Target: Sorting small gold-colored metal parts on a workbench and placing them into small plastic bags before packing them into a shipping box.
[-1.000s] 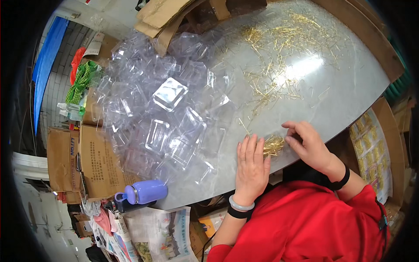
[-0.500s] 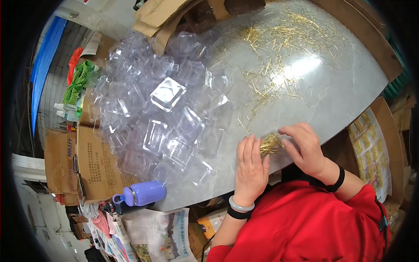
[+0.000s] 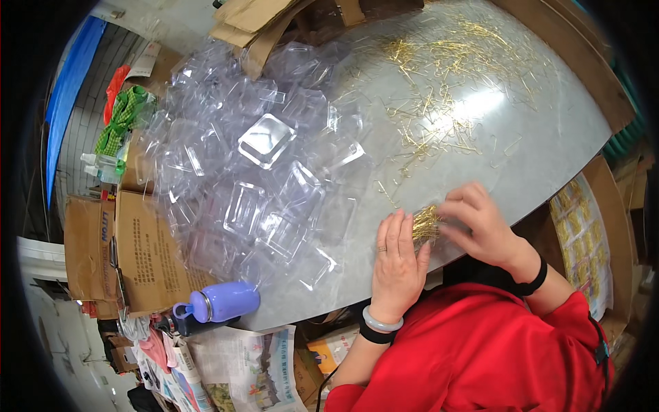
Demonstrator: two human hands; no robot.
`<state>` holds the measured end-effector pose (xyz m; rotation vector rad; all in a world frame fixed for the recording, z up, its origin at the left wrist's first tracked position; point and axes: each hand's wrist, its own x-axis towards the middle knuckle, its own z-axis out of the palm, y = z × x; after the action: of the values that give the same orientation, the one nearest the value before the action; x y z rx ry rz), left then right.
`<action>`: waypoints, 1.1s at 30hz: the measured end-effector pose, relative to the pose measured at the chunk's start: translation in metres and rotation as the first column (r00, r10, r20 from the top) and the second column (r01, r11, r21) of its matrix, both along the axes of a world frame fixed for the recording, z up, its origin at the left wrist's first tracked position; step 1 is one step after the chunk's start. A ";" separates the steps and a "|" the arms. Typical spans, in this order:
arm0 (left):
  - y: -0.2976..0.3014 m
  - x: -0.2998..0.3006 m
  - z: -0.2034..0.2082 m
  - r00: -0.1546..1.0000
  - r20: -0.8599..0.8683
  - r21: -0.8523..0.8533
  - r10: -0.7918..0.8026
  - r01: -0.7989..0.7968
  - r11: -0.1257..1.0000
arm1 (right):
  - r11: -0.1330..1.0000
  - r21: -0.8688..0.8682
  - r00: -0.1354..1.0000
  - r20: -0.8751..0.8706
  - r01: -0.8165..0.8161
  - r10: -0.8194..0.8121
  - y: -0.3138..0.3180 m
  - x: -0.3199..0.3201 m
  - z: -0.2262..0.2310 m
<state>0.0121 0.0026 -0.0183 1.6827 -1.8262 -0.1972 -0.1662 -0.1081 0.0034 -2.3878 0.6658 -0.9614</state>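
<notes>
A small bundle of thin gold pins [image 3: 425,224] lies on the grey table [image 3: 535,158] near its front edge. My left hand [image 3: 397,264] lies flat beside the bundle, its fingers together and touching the pins' left side. My right hand [image 3: 480,225] curls over the bundle from the right, fingertips on the pins. Many more loose gold pins [image 3: 439,89] are scattered across the far part of the table. A big heap of clear plastic clamshell boxes [image 3: 261,172] covers the table's left half.
A purple water bottle [image 3: 220,302] lies at the table's near left corner. Cardboard boxes [image 3: 137,254] stand to the left, folded cardboard [image 3: 254,27] at the back. Newspaper [image 3: 247,364] lies below the table edge. A sheet of packed gold pins [image 3: 583,240] sits at the right.
Both hands have drawn closer around the gold pin bundle; my right hand has slid left and down over it. My left hand stays flat in about the same place.
</notes>
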 end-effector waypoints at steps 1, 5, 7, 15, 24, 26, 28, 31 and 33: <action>0.000 0.000 0.000 1.000 -0.006 -0.004 -0.003 0.003 1.000 | 0.996 -0.059 0.997 -0.040 -0.067 0.065 0.000 -0.004 0.007; 0.000 0.000 0.001 1.000 0.011 -0.001 0.000 0.000 1.000 | 0.973 -0.199 0.988 -0.118 -0.118 0.096 0.008 -0.002 -0.008; 0.000 0.000 0.003 1.000 0.014 0.014 -0.002 0.002 1.000 | 0.977 -0.192 0.994 -0.082 -0.091 0.076 0.010 -0.002 -0.011; 0.001 -0.001 0.004 0.998 0.064 0.005 -0.002 0.002 1.000 | 0.963 -0.270 0.996 -0.086 0.009 -0.033 0.012 0.012 -0.003; 0.001 -0.001 0.003 0.997 0.079 -0.009 -0.018 0.019 1.000 | 0.968 -0.243 0.993 -0.085 0.057 -0.080 0.000 0.011 -0.005; 0.002 0.000 0.001 0.999 0.036 -0.029 -0.019 0.020 0.999 | 0.966 -0.227 0.990 -0.030 0.124 -0.134 -0.008 0.014 0.003; 0.000 0.001 0.000 0.999 -0.046 -0.083 -0.021 0.017 0.996 | 0.978 -0.173 0.990 -0.050 0.118 -0.128 -0.019 0.014 0.004; 0.002 -0.001 -0.006 0.978 -0.107 -0.177 0.181 -0.198 0.964 | 0.994 0.055 0.987 -0.134 0.095 -0.087 -0.025 0.007 0.002; 0.006 0.001 -0.010 0.951 -0.159 -0.189 0.266 -0.294 0.937 | 0.928 0.325 0.980 -0.145 0.180 -0.139 -0.011 0.002 0.012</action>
<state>0.0127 0.0085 -0.0282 1.7129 -1.4371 0.0082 -0.1641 -0.1191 0.0153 -2.1216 0.9985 -0.7022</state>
